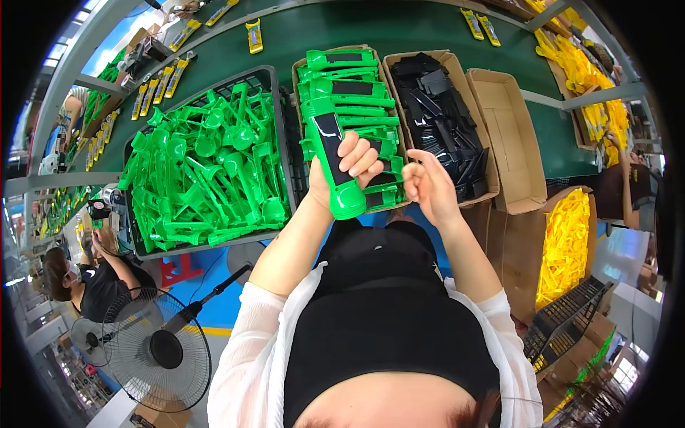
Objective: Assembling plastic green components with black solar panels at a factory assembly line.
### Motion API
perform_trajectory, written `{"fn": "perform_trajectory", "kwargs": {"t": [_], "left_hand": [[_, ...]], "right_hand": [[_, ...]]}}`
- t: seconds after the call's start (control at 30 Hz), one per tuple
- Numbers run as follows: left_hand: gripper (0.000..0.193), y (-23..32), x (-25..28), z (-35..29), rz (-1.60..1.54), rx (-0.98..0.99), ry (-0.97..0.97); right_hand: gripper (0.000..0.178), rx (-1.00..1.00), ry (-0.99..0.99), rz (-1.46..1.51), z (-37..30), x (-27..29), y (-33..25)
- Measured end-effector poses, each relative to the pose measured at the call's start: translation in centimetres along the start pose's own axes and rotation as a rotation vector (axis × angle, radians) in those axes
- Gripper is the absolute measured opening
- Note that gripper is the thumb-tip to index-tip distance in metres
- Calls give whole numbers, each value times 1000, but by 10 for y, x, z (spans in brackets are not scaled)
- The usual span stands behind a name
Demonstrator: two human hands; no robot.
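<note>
My left hand (359,158) is wrapped around a green flashlight-shaped plastic housing (348,198) with a dark panel along its face. The housing is tilted, its rounded end toward me, above a cardboard box (295,78) of similar green housings (355,88), several with dark panels fitted. To the right, apart from the housing, my right hand (432,187) is raised with its fingers loosely bent and spread, and nothing shows in it. It is near the front edge of a cardboard box (492,167) filled with black plastic panels (439,100).
Left stands a dark crate (272,93) heaped with green plastic half-shells (207,167). A bare cardboard tray (508,128) stands right, with a carton of yellow parts (567,246) below it. Yellow tools (254,36) lie across the green table (300,28). A fan (165,349) and a co-worker (103,285) are at left.
</note>
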State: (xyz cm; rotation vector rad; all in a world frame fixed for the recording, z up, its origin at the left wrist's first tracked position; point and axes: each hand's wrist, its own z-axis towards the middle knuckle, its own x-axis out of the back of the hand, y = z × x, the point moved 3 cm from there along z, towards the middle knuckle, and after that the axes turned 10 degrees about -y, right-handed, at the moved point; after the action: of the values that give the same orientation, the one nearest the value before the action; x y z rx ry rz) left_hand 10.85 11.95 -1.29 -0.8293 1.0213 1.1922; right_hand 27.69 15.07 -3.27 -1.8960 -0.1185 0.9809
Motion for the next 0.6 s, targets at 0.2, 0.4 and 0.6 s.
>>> {"fn": "perform_trajectory", "kwargs": {"t": [0.2,0.4,0.6], "left_hand": [[25,-25,0,16,-67,1,-13],[25,-24,19,15,1732,262,585],[61,-33,42,-44,3007,940,183]], "right_hand": [[27,-56,52,-30,-18,47,-4],[14,-219,99,-666,-20,114,-1],[18,-55,240,-1360,6,180,-31]]}}
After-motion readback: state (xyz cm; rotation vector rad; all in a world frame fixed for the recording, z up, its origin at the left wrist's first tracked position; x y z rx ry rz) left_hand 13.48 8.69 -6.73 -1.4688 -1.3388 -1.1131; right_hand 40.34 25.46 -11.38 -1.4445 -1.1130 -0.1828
